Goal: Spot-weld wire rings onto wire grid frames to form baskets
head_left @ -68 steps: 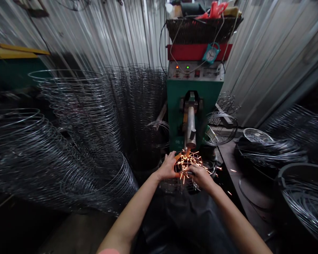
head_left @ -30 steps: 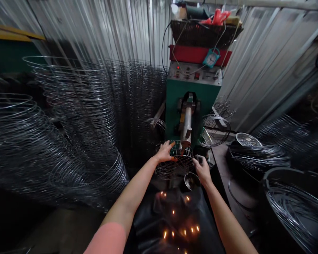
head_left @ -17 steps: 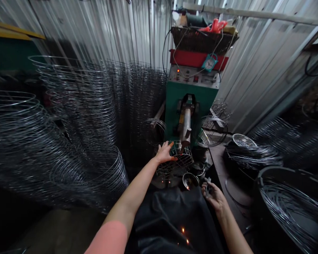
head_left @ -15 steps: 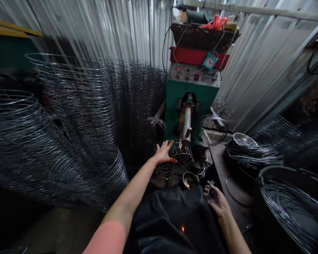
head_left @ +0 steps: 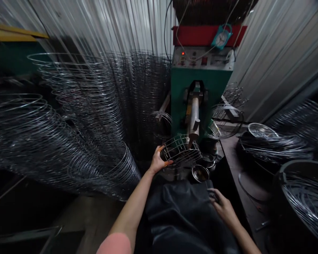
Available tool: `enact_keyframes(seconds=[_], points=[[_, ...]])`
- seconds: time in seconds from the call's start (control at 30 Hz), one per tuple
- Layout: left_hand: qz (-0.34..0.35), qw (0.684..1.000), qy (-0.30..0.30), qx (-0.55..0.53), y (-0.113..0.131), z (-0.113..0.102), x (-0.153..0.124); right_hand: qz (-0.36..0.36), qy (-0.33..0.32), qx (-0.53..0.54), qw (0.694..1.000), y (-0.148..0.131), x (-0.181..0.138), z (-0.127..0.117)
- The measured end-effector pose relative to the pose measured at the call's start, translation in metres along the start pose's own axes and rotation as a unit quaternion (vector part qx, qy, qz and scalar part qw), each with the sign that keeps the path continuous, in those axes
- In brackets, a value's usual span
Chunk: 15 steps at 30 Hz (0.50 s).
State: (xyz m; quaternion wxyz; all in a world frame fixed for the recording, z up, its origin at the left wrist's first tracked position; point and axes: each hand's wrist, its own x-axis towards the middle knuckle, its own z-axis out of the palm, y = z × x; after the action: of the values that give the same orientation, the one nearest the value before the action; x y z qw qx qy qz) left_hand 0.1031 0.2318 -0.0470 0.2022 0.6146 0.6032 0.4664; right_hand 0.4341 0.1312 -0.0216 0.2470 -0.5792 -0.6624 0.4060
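My left hand [head_left: 158, 161] grips the left side of a round wire basket [head_left: 181, 148], thumb low and fingers at its upper edge. The basket lies tilted under the tip of the metal electrode arm [head_left: 194, 116], which juts from a green welding machine [head_left: 181, 90]. My right hand [head_left: 222, 204] rests by a dark apron [head_left: 180, 211] over my lap, fingers curled together. A thin wire end shows at its fingertips; what else lies in the fingers is hidden. Just below the basket stands a small metal bowl [head_left: 200, 173] with little pieces in it.
Tall stacks of wire rings and mesh [head_left: 87, 91] crowd the left. To the right are a bundle of wire rings [head_left: 275, 150] and a black tub [head_left: 283, 180] of wires. A teal clock [head_left: 221, 37] hangs on the machine. Corrugated metal walls [head_left: 143, 24] stand behind.
My left hand's spread fingers have closed on the basket, which sits at a different angle. Orange sparks seen earlier are gone. My right hand has turned palm down. The view has shifted.
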Motion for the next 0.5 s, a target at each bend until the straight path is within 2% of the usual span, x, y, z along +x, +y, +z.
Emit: enact_keyframes(seconds=[0.13,0.23,0.3,0.43,0.5], points=[[0.08,0.993,-0.045,0.08,0.024,-0.02,-0.029,-0.085,-0.18,0.01,0.98,-0.082,0.015,-0.015],[0.11,0.98,-0.082,0.141,0.051,-0.03,-0.042,-0.107,-0.236,-0.012,0.966,-0.119,0.032,-0.007],[0.125,0.969,-0.116,0.177,0.07,-0.031,-0.045,-0.113,-0.221,-0.075,0.966,-0.128,0.043,0.004],[0.136,0.949,-0.175,0.223,0.098,-0.023,-0.042,-0.134,-0.094,-0.269,0.949,-0.124,0.055,0.02],[0.126,0.947,-0.19,0.224,0.105,-0.019,-0.04,-0.159,-0.058,-0.309,0.936,-0.117,0.053,0.021]])
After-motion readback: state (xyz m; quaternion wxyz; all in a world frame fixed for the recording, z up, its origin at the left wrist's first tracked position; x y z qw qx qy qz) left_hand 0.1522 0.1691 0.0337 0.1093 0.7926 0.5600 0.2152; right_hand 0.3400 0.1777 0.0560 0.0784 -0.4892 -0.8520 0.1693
